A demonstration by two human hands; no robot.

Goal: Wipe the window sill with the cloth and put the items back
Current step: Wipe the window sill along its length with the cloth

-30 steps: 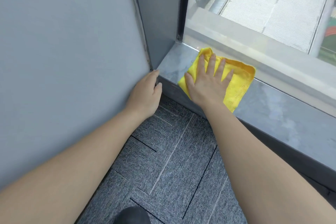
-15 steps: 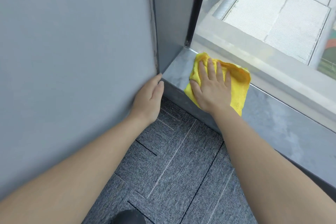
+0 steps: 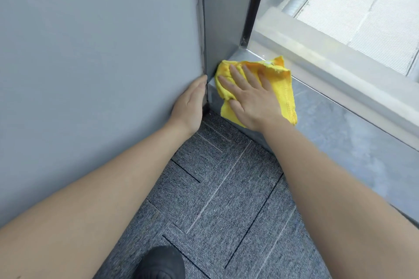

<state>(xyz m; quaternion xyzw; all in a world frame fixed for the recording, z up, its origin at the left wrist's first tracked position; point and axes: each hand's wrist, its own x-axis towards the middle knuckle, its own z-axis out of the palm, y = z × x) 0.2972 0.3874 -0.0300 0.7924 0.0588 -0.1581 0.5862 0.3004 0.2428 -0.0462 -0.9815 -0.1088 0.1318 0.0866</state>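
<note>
Head view, looking down into a corner: the grey wall (image 3: 95,70) fills the left side, the window (image 3: 353,7) takes the upper right, and the grey carpet (image 3: 217,199) spreads across the bottom between the two forearms. Below the glass runs the window sill (image 3: 353,133), a stone-like grey ledge that ends against the narrow side panel (image 3: 224,18) in the corner; no items stand on the stretch that shows, so the putting-back part seems yet to come. A dark shoe (image 3: 161,263) pokes in at the lower edge. The left hand (image 3: 189,103) lies flat and empty against the wall right at the corner edge, fingers straight and together, most likely to brace the body while leaning in. The right hand (image 3: 251,95) presses down flat on the yellow cloth (image 3: 283,90), gripping nothing, its fingers (image 3: 238,75) stretched out and slightly spread, probably to keep the cloth moving with the palm. The cloth sits at the very left end of the sill, bunched against the side panel, its near edge hanging a little over the front lip. It lies under the fingers and palm, sticking out past the fingertips and on the window side.
</note>
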